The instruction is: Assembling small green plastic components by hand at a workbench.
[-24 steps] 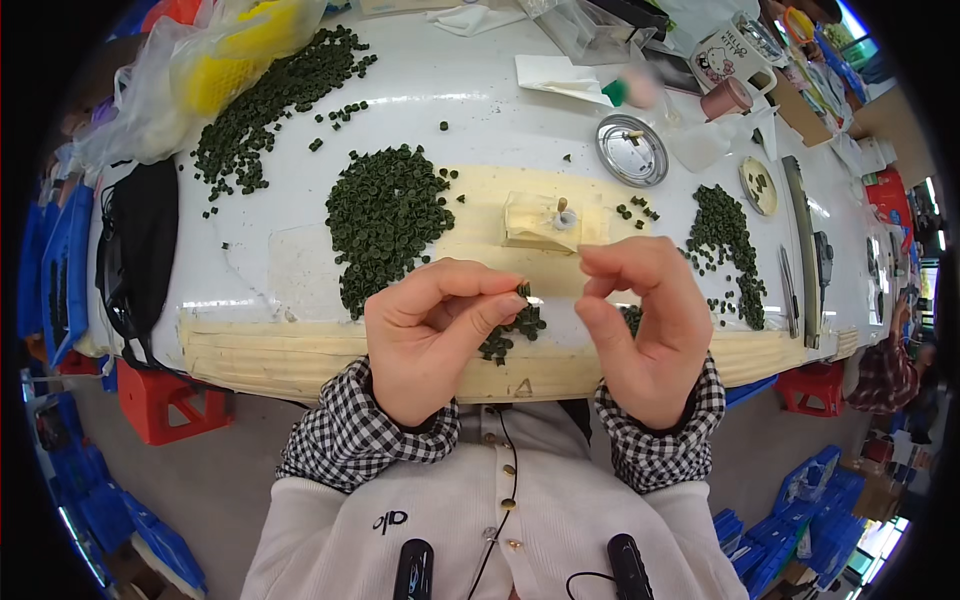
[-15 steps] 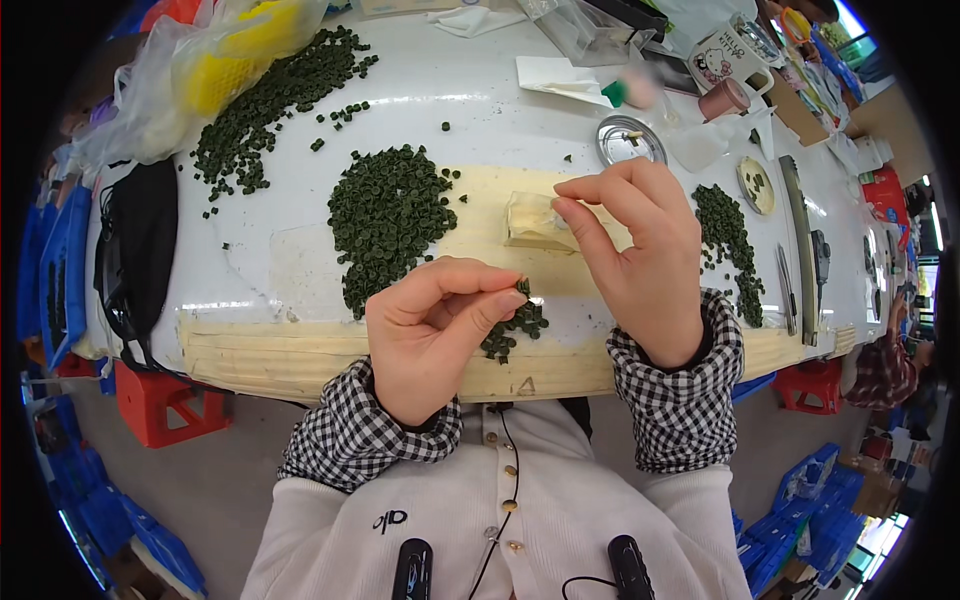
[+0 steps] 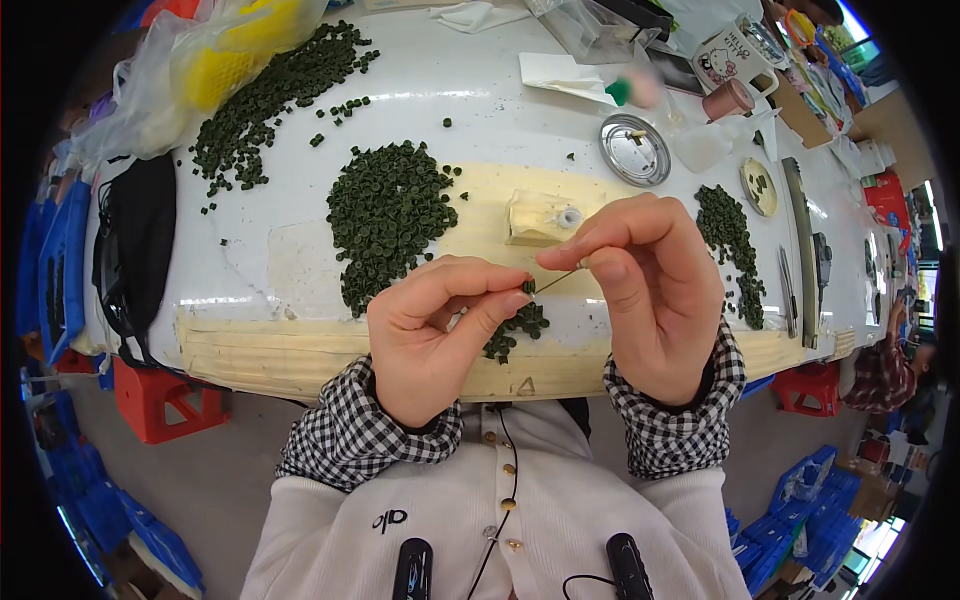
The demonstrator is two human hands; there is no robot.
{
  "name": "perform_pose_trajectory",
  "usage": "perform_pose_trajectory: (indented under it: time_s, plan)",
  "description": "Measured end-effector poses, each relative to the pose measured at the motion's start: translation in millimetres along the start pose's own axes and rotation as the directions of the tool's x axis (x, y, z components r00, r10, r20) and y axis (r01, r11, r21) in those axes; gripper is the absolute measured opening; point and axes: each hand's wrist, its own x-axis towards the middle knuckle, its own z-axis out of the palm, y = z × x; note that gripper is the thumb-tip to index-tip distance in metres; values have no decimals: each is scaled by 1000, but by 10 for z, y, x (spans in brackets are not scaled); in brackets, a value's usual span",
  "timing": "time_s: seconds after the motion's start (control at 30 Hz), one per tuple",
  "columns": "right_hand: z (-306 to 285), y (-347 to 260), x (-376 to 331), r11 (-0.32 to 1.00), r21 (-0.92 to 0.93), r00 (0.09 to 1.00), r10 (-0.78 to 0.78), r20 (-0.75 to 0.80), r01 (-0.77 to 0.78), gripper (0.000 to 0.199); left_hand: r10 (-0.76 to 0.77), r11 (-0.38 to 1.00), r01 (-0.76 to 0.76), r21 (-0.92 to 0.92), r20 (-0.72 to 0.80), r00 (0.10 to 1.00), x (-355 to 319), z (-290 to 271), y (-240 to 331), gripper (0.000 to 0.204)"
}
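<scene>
My left hand (image 3: 425,335) pinches a small dark green ring-like piece (image 3: 528,286) between thumb and forefinger. Between the thumb and fingertips of my right hand (image 3: 655,295) is a thin needle-like rod (image 3: 560,282), its far end at or very near the green piece; whether it enters the piece I cannot tell. Beyond the hands a cream-coloured block (image 3: 535,222) lies on the table, with a small whitish round fitting (image 3: 569,217) at its right end. A few loose green pieces (image 3: 500,345) lie below my fingertips, next to the left hand.
A large heap of green pieces (image 3: 390,220) lies left of the block; more spread at far left (image 3: 270,100) and at right (image 3: 730,245). A round metal lid (image 3: 635,150), tweezers (image 3: 786,290) and a long metal bar (image 3: 800,250) lie to the right. A wooden strip (image 3: 270,350) edges the table.
My right hand has come away from the cream block toward my left hand, bringing the thin rod to the green piece. The block's round fitting is now uncovered. My left hand has hardly moved.
</scene>
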Motion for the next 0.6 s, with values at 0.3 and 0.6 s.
perform_pose_trajectory:
  time_s: [0.3, 0.6]
  plan:
    - [18, 17, -11, 999, 7, 996, 42, 73, -43, 15, 4, 1000, -4, 8, 3, 1000, 0, -1, 10, 18]
    - [72, 78, 19, 1000, 16, 986, -21, -168, 24, 12, 42, 997, -44, 57, 26, 999, -2, -17, -6, 17]
